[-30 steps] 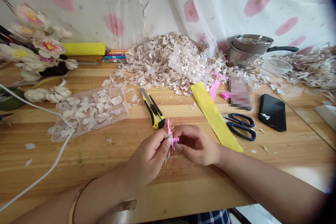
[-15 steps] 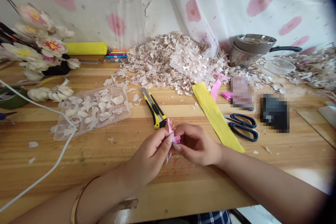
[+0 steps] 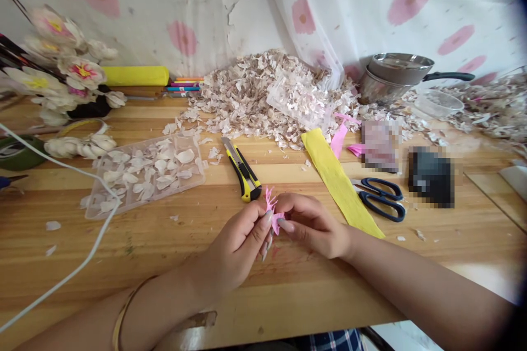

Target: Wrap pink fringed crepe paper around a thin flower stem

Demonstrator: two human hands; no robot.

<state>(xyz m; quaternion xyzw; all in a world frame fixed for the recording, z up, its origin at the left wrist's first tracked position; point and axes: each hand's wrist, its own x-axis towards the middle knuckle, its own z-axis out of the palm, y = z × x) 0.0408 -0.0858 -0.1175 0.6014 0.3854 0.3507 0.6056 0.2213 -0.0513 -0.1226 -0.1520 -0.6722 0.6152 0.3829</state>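
Note:
My left hand (image 3: 236, 247) and my right hand (image 3: 315, 226) meet above the wooden table (image 3: 164, 241), both pinching a small fringed pink paper piece (image 3: 273, 207) between their fingertips. Its cut fringe sticks up above my fingers. A thin bangle circles my left wrist. A yellow and black utility knife (image 3: 242, 168) lies just beyond my hands. To the right lie a strip of yellow crepe paper (image 3: 338, 182) and black-handled scissors (image 3: 381, 197).
A clear tray of pale petals (image 3: 144, 173) sits left of the knife, and a big heap of petal scraps (image 3: 267, 98) lies at the back. Artificial flowers (image 3: 61, 77) and a white cable (image 3: 74, 269) are at the left. A steel pan (image 3: 395, 74) stands at the back right.
My right fingers have shifted over the pink paper, turning it slightly between both hands. The hands stay in the same spot.

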